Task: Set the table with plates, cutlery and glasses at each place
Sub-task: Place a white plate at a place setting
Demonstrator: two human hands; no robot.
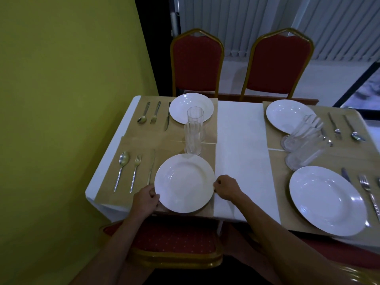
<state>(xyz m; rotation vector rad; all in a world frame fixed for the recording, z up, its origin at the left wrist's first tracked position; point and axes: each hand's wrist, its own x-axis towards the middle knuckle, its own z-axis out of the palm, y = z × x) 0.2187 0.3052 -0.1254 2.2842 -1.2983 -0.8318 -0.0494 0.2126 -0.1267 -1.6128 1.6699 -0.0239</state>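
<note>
A white plate (pixel 184 183) sits on the near left brown placemat (pixel 111 182). My left hand (pixel 145 200) grips its left rim and my right hand (pixel 226 188) pinches its right rim. Left of the plate lie a knife (pixel 151 166), a fork (pixel 135 171) and a spoon (pixel 121 167). Two tall glasses (pixel 194 130) stand just beyond the plate. The far left place has a plate (pixel 191 108) with cutlery (pixel 154 114). On the right are two more plates (pixel 327 200) (pixel 287 115), two glasses (pixel 302 140) and cutlery (pixel 366 188).
A white cloth (pixel 242 140) covers the table. Two red chairs with gold frames (pixel 196 62) (pixel 277 62) stand at the far side. Another red chair (pixel 174 241) is right below the near edge. A yellow-green wall (pixel 61 89) runs along the left.
</note>
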